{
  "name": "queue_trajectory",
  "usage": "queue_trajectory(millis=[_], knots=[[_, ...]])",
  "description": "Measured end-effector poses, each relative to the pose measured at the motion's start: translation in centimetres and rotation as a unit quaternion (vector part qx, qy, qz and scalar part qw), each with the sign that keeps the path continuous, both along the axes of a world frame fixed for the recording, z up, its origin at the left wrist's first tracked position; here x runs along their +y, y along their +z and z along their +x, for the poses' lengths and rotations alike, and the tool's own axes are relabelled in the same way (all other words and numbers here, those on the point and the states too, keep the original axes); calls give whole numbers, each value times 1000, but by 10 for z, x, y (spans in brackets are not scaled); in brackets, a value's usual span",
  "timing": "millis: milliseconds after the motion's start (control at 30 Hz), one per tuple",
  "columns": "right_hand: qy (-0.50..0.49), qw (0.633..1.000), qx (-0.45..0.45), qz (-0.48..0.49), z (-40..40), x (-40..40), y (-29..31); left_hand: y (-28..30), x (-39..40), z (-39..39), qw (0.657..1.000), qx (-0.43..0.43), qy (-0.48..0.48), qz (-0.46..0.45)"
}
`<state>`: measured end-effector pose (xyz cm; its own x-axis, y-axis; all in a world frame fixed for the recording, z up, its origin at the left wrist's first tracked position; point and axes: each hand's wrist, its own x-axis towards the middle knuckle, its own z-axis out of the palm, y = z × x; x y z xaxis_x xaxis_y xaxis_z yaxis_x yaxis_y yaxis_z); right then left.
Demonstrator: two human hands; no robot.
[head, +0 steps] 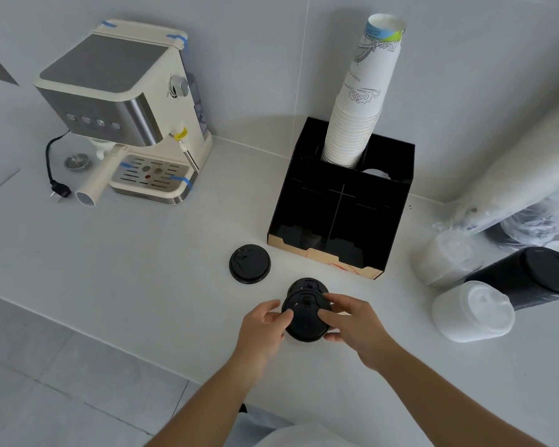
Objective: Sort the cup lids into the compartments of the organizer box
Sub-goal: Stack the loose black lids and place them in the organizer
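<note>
A black cup lid [305, 321] is held just above the white counter between both hands. My left hand [265, 330] grips its left edge and my right hand [355, 324] grips its right edge. A second black lid [307, 285] lies right behind it, partly covered. A third black lid [249, 263] lies alone on the counter to the left. The black organizer box [394, 221] stands behind them, its front compartments dark and open, with a tall stack of white paper cups [362, 101] in a rear compartment.
At the right lie a sleeve of white lids [473, 312], a sleeve of black lids [526, 275] and more bagged lids [446, 259] under plastic wrap. A cream espresso machine [123, 108] with a loose portafilter [94, 185] and a plug stands at the back left. The counter edge runs diagonally at the lower left.
</note>
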<state>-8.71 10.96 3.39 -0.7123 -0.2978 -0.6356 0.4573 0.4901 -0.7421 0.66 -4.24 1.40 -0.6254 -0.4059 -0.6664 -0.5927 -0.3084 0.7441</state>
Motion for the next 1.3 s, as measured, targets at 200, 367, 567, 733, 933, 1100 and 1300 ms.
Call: queue_trajectory(millis=[200,367,567,733,933,1100,1300], knots=[[-37,998,13,42,-18,-4,-10,-5,-7,-25,998,-4,-30,-61],[-48,997,23,59,-28,-6,-18,-9,-8,-42,991,-11,-73,-110],[-51,996,13,78,-41,-10,-26,-15,-7,-53,981,-24,-113,-155],[-44,995,-1,90,-43,-12,-33,-21,-8,-56,962,-47,-164,-213],[-28,992,12,124,-43,-17,-31,-22,-9,-60,949,-69,-185,-247],[-36,992,-24,120,-49,-21,-25,-21,-10,-62,973,-81,-135,-167],[23,991,22,129,-52,-38,-15,-26,-17,-40,999,-39,-9,-35]])
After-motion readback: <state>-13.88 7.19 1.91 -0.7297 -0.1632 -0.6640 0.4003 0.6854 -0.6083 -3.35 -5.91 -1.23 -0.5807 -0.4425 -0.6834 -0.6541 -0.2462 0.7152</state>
